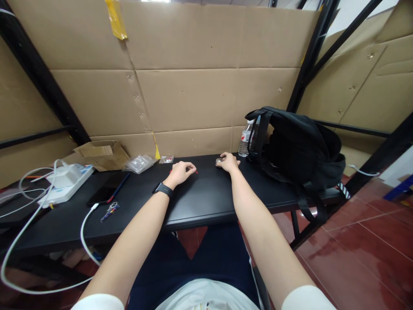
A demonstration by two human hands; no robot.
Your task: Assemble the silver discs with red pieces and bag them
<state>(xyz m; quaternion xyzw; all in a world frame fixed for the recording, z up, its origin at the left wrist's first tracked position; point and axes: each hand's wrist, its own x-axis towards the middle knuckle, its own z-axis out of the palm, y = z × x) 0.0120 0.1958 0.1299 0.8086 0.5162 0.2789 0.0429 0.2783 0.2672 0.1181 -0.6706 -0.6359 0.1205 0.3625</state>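
My left hand [183, 173], with a dark watch [164, 189] on its wrist, rests on the black tabletop [206, 198] with its fingers curled together. Bits of a thin red item [196, 172] stick out at both sides of it; most of that item is hidden under the hand, so its kind does not show. To the right, my right hand [229, 162] is closed at its fingertips on a small round, shiny greyish object [219, 162], too small to name. The two hands are apart, near the back half of the table.
A black backpack [300, 150] and a water bottle [245, 140] stand at the right. Leftward are clear plastic bags [140, 163], a small packet [166, 159], a cardboard box [103, 155], a phone [108, 188], a keyring [110, 212], and a power strip [67, 185] with white cables. Cardboard walls the back.
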